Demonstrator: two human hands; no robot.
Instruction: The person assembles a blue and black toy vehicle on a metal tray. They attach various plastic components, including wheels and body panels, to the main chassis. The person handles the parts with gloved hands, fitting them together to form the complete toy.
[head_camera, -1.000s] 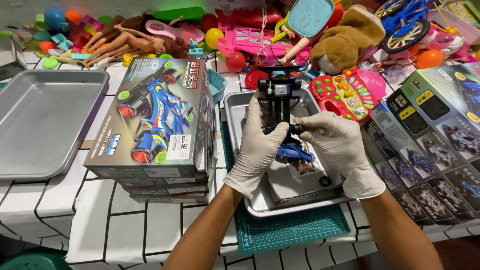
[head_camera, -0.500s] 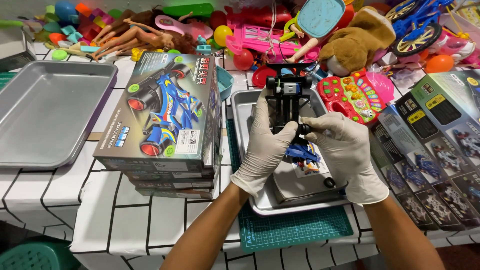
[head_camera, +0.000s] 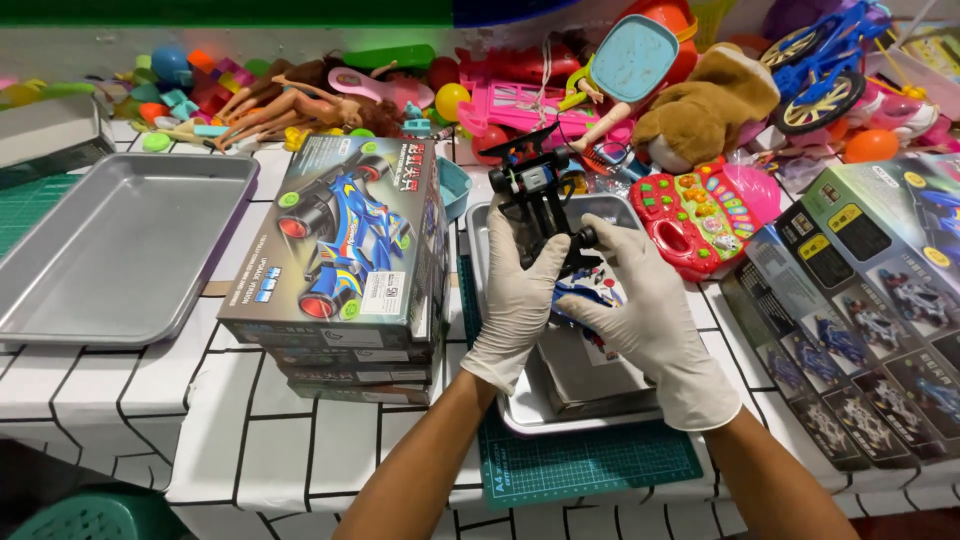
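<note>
I have both gloved hands on a small black toy-car chassis (head_camera: 540, 205), held upright above the metal tray (head_camera: 520, 420) at the middle of the table. My left hand (head_camera: 515, 300) is closed around the lower left flank of the chassis, thumb up along its side; my right hand (head_camera: 645, 320) closes on the lower right, forefinger pressed beside a small black wheel (head_camera: 585, 238). I judge the chassis light and rigid, moulded plastic with thin struts and a raised wing at the top that look liable to snap if squeezed; the safer hold is low on the solid body, as now, clear of the wing and axles. The thin white gloves look smooth, so grip on glossy plastic may be slippery. A blue body shell (head_camera: 590, 292) shows just behind my right hand's fingers, over the tray; whether it touches the chassis I cannot tell. Left of the tray stands a stack of glossy cardboard kit boxes (head_camera: 345, 260), stiff and square-edged. A second empty-looking metal tray (head_camera: 110, 250) lies further left. A green cutting mat (head_camera: 590, 465) lies under the near tray.
</note>
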